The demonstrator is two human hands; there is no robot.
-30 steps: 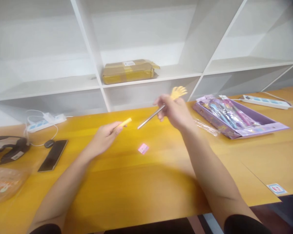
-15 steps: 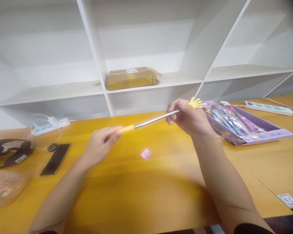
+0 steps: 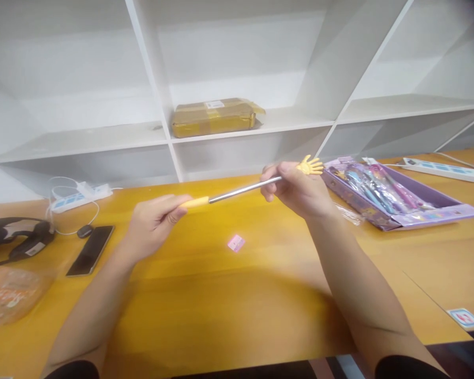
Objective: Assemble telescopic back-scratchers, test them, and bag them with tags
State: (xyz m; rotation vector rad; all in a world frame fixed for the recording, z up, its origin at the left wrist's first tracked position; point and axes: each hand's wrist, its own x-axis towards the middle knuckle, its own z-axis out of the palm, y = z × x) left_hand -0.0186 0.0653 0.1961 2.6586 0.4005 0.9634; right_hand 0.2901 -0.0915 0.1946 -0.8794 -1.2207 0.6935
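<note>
A back scratcher (image 3: pixel 245 189) with a yellow handle, a silver metal rod and a yellow hand-shaped head stretches between my two hands above the table. My left hand (image 3: pixel 152 223) is closed around the end of its yellow handle. Near the head, my right hand (image 3: pixel 298 189) grips the rod between thumb and fingers, and the yellow head sticks out past the thumb. Below the rod, a small pink card (image 3: pixel 236 242) lies on the wooden table (image 3: pixel 229 316).
At right stands an open purple box (image 3: pixel 438 192) of plastic-wrapped items, a power strip (image 3: pixel 444 168) behind it. A phone (image 3: pixel 90 251), another power strip (image 3: pixel 82 199) and a black strap-like object (image 3: pixel 19 239) lie left. A taped parcel (image 3: pixel 217 118) sits on the white shelf.
Both hands have shifted slightly left with the back scratcher, the left hand a little more, and somewhat more of the yellow handle shows. The camera view has tilted slightly.
</note>
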